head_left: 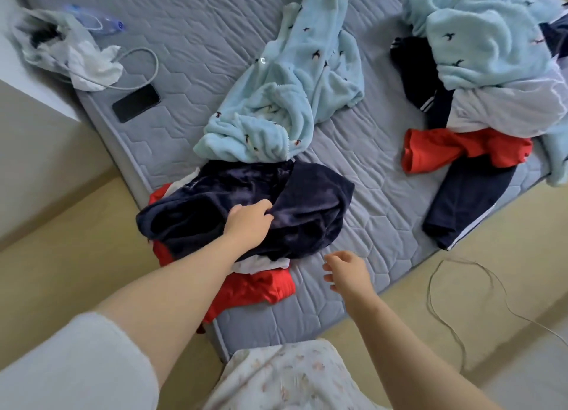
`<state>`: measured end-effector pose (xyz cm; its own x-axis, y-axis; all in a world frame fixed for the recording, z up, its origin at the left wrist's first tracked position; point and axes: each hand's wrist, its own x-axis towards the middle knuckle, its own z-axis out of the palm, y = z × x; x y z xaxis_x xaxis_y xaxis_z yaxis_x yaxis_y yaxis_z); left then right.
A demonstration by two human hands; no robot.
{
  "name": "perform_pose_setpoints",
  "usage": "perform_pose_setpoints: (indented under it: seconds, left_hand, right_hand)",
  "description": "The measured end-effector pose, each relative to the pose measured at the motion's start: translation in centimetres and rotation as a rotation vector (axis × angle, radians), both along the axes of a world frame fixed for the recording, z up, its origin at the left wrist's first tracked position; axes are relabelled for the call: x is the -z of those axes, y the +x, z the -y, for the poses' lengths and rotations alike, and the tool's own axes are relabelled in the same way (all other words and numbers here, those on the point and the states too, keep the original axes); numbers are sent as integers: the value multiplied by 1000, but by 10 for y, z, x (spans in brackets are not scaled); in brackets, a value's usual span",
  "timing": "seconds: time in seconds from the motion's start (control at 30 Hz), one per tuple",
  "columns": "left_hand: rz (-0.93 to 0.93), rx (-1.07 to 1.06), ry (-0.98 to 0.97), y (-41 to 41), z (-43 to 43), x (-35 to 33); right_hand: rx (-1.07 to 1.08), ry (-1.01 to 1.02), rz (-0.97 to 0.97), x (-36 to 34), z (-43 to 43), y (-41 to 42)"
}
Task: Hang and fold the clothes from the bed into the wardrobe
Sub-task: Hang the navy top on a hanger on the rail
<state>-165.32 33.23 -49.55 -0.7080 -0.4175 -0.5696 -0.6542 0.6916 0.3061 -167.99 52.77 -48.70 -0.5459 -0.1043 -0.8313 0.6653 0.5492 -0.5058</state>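
Left hand (249,222) is gripping the navy garment (310,200), fingers curled into it, at the near edge of the bed (384,194). Right hand (347,271) is hovering just beside that garment, loose, holding nothing.

Quilted matt grey mattress (196,34); fluffy pale-blue fleece (285,102); plush navy velvet garment (307,200); glossy black phone (136,102).

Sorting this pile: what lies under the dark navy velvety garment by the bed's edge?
Poking out beneath the navy garment: white cloth and crumpled red fabric; anything else there is covered.
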Motion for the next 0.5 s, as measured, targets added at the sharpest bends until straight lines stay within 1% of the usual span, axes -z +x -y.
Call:
perform_pose_setpoints:
  seconds: [0.07,0.1,0.17,0.23,0.4,0.47,0.5]
  left_hand:
    - [-169,-302,168,19,-1,-23]
    - [-260,-384,202,30,0,-36]
    - [-385,-391,203,57,2,-60]
    - [-482,-419,254,86,10,-81]
    - [-675,-584,330,153,53,-131]
    - [-758,-648,455,179,66,-151]
    - [-761,-651,530,192,71,-159]
  right_hand:
    - [-4,-30,-20,-15,10,11]
    - [-3,-43,-37,-24,16,17]
    - [-10,-62,-82,-42,28,32]
    - [-22,-93,-143,-60,42,49]
    - [-142,-141,-319,-103,74,105]
    - [-178,-161,-362,-114,87,130]
    - [-213,-156,-385,-118,94,142]
